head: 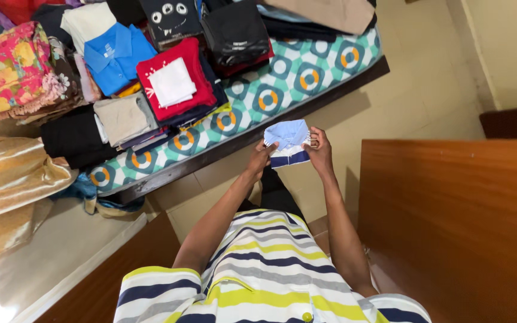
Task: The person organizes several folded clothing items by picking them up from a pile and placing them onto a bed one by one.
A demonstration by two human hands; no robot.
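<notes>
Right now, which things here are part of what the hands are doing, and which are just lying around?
In hand:
left hand
right hand
folded light blue shirt

Lying about:
red garment
blue polo shirt
black bag
floral bundle
patterned mattress
wooden panel

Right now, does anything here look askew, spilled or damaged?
Nothing looks damaged. Both hands, left hand and right hand, hold a folded light-blue garment. Crumpled blue cloth hangs off the mattress edge.
</notes>
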